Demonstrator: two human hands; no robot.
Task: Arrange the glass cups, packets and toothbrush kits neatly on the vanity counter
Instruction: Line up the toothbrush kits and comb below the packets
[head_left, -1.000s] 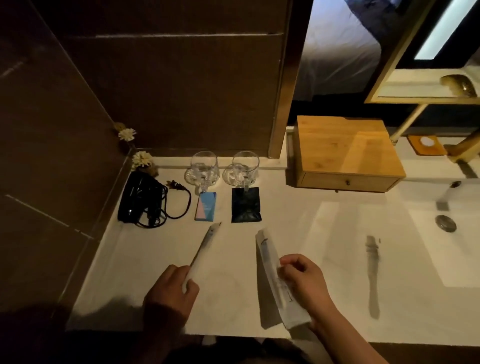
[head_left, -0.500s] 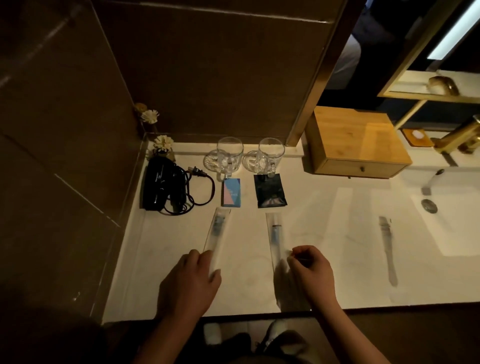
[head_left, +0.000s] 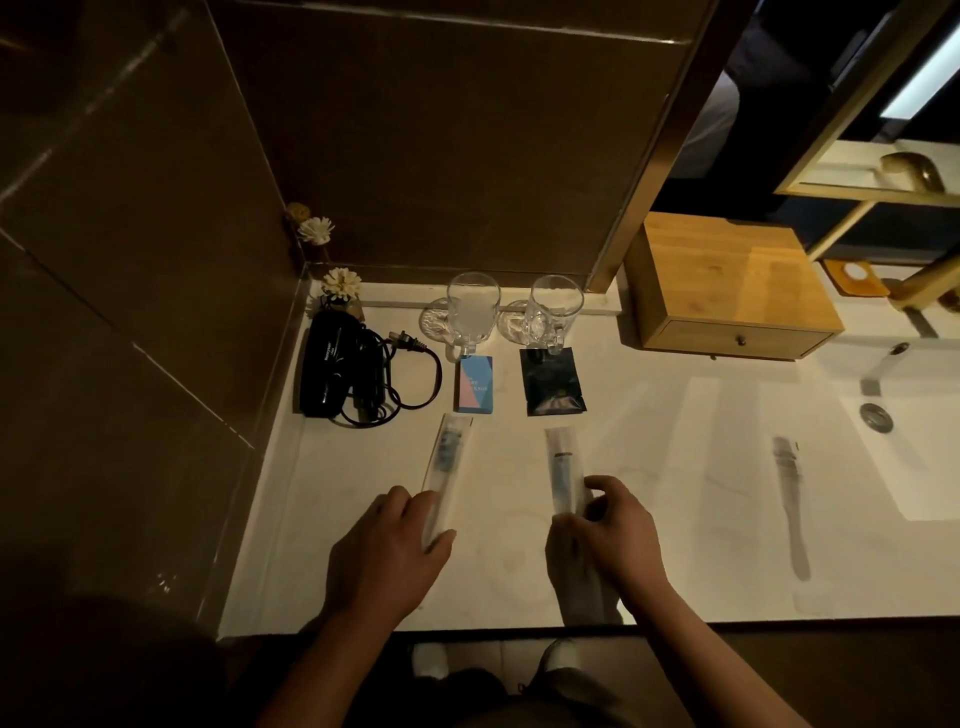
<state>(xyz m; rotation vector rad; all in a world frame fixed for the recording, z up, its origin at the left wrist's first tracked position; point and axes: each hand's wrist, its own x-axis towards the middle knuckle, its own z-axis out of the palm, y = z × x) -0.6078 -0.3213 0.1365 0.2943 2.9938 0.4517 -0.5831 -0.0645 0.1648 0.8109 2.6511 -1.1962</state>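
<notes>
Two glass cups stand side by side on clear coasters at the back of the white vanity counter. In front of the left cup lies a blue and pink packet, in front of the right cup a black packet. Below each packet a clear-wrapped toothbrush kit lies flat: the left kit under the fingers of my left hand, the right kit pinched at its near end by my right hand.
A black hair dryer with coiled cord lies at the back left beside small white flowers. A wooden drawer box stands at the back right. The sink basin with drain is at the far right. Brown walls close the left and back.
Both kits, earlier lifted and tilted in my hands, now lie flat on the counter in line with the packets. My view has shifted to the left and closer.
</notes>
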